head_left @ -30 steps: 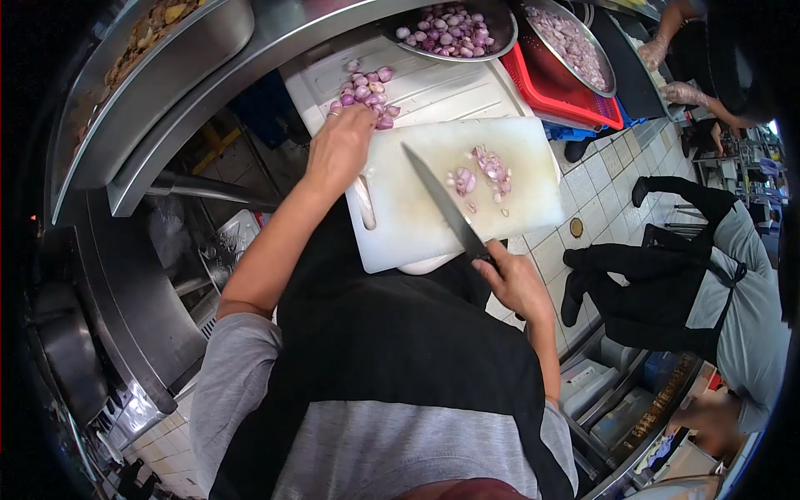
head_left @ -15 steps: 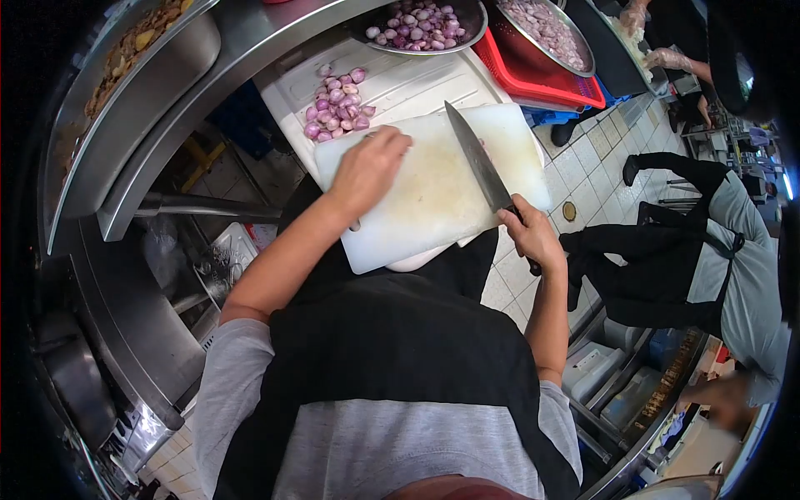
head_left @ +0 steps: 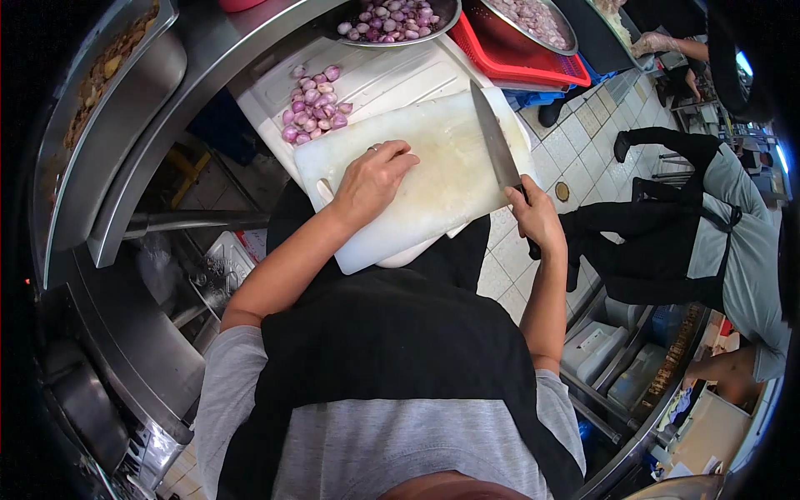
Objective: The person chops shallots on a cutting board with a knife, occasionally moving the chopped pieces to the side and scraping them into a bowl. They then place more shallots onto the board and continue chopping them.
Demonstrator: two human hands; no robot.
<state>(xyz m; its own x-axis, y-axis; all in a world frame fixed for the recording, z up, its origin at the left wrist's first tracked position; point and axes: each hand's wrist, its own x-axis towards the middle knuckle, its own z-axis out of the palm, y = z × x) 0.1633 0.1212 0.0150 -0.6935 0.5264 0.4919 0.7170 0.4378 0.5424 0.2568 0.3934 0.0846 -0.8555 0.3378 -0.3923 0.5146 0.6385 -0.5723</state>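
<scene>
- Left hand [head_left: 371, 179] has come off the loose shallot pile [head_left: 312, 104]. It now lies palm down on the white cutting board [head_left: 442, 187], fingers curled; cannot tell if anything is under it.
- Knife [head_left: 493, 137] has swung from slanting across the board to standing along its right edge, tip pointing away from the person. The chopped bits seen a second ago no longer show.
- Right hand [head_left: 533, 218] is clamped round the knife handle, just off the board's near right corner.
- Hands are well apart, with the board between them.
- Shallot pile sits on a ribbed white tray [head_left: 400, 79], just beyond the board's far left corner.
- Steel bowl [head_left: 450, 18] of shallots stands behind the tray, with a red basket [head_left: 533, 71] beside it.
- Steel pan [head_left: 125, 125] of cooked food is at far left.
- Co-worker [head_left: 737, 242] in grey shirt and black apron bends over at right, and a gloved hand [head_left: 654, 42] shows at top right.
</scene>
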